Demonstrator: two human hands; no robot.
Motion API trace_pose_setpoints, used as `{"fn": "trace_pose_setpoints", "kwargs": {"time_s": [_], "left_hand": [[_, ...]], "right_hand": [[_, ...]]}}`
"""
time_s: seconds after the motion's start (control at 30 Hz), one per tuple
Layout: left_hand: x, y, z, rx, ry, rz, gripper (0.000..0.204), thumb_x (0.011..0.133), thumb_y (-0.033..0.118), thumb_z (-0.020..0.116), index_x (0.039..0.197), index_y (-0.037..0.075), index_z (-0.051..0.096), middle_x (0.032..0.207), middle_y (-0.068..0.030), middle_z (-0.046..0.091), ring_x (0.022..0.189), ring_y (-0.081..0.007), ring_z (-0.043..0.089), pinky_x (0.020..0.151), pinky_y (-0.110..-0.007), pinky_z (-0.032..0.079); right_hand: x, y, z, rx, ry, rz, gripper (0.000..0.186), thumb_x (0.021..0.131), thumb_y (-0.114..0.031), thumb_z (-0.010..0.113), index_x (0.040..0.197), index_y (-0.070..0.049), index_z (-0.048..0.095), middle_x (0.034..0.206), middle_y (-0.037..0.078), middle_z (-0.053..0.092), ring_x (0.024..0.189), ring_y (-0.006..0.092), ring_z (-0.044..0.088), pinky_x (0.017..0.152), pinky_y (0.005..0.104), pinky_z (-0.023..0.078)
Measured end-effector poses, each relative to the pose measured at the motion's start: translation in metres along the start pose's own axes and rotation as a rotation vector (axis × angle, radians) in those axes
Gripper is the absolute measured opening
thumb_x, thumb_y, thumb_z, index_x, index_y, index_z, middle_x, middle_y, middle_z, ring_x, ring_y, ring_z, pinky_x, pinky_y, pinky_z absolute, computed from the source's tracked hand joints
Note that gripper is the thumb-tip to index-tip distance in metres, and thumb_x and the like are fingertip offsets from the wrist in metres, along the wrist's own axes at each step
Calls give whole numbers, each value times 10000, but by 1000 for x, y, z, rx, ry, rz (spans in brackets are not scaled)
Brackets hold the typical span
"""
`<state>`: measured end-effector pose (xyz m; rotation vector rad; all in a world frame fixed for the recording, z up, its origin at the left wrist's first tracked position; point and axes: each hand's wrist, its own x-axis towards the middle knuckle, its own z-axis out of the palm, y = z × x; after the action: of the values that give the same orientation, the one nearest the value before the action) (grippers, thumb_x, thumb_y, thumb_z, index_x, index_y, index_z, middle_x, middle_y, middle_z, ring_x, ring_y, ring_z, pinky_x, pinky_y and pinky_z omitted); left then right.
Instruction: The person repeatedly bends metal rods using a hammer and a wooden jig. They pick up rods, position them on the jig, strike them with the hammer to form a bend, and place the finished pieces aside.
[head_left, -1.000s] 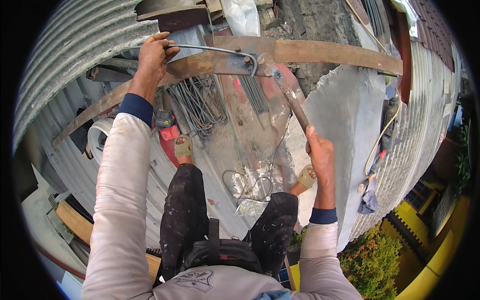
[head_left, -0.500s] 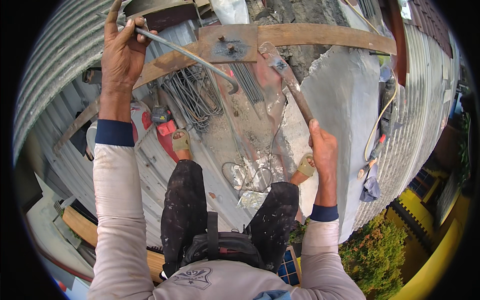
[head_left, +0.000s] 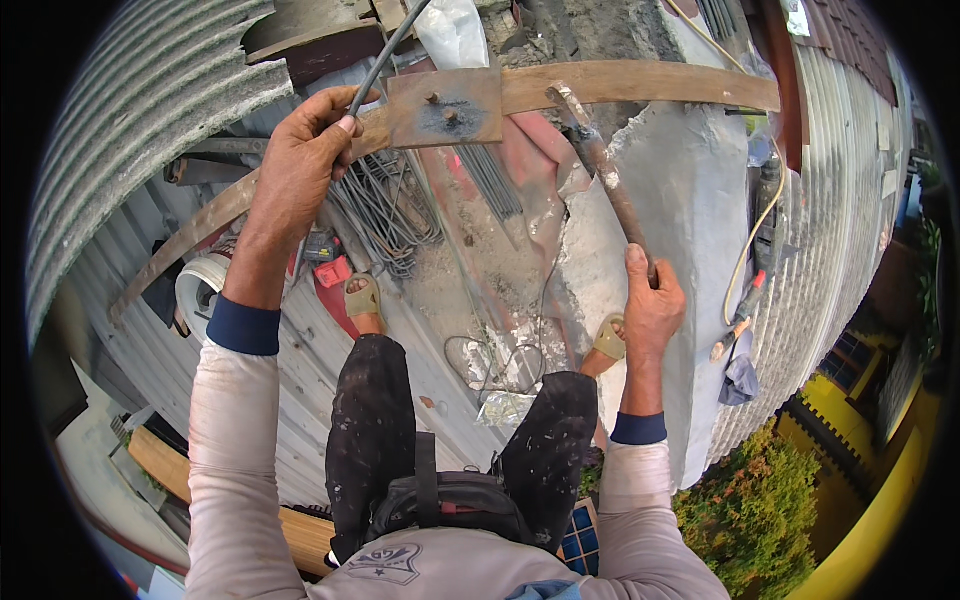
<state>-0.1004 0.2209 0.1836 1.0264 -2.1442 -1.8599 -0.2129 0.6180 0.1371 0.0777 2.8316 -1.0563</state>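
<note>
My left hand [head_left: 318, 140] pinches a thin grey steel rod [head_left: 388, 55] between thumb and fingers. The rod slants up and away, past the far edge of the view. Just to its right, a square plate [head_left: 420, 105] with two stubby pegs lies on a long wooden board [head_left: 640, 84]. My right hand [head_left: 655, 305] is wrapped around the lower end of a rusty metal bar [head_left: 615, 185], its worn, whitish head reaching over the board right of the plate. Bar and pegs look apart.
Bundled bent rods [head_left: 385, 215] and straight rods [head_left: 487, 180] lie beyond my feet. A white bucket [head_left: 200, 285] and a red-and-black power tool [head_left: 328, 262] stand at left. Loose cable [head_left: 490, 375] loops between my feet. Another cabled tool [head_left: 745, 310] lies at right, before corrugated roofing [head_left: 830, 200].
My left hand has come nearer and turned the rod, which pointed right with its hooked end showing and now points away. The bar in my right hand has shifted slightly right.
</note>
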Motion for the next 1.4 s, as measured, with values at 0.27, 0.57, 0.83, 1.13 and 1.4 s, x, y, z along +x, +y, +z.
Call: {"fn": "trace_pose_setpoints", "kwargs": {"time_s": [0.27,0.57,0.83,1.13,1.4], "left_hand": [[-11,8,2,94,-25,14,330,1110,121,591,1405,62,726,778,67,535,674,-31,455,604,-216,380],[-25,1,-1,201,-58,-70,345,1084,93,613,1404,58,738,805,64,565,694,-42,486,614,-231,416],[-33,-1,0,242,-84,-39,333,1063,44,632,1375,29,746,951,35,616,780,-60,502,688,-257,457],[-36,17,16,680,-137,279,314,1011,19,670,1303,19,785,924,-79,590,848,-208,614,732,-355,507],[3,23,65,848,-87,756,331,933,15,713,1238,97,815,961,-102,638,935,-295,689,806,-434,590]], "right_hand": [[9,10,-4,-183,199,-396,437,829,-418,959,921,-75,705,802,25,633,833,264,601,826,435,452],[13,9,-14,-170,240,-481,454,791,-381,990,981,-91,699,892,21,623,884,251,579,866,414,423],[17,12,-16,-161,282,-516,489,774,-375,1000,1021,-96,685,916,19,618,910,250,569,888,415,412],[12,-12,-14,47,-75,-78,366,862,-253,968,973,-46,688,802,-45,565,737,111,516,707,295,426],[48,-97,37,389,-154,-455,220,1044,-95,767,1247,-12,791,1092,42,751,1008,120,656,914,291,523]]}}
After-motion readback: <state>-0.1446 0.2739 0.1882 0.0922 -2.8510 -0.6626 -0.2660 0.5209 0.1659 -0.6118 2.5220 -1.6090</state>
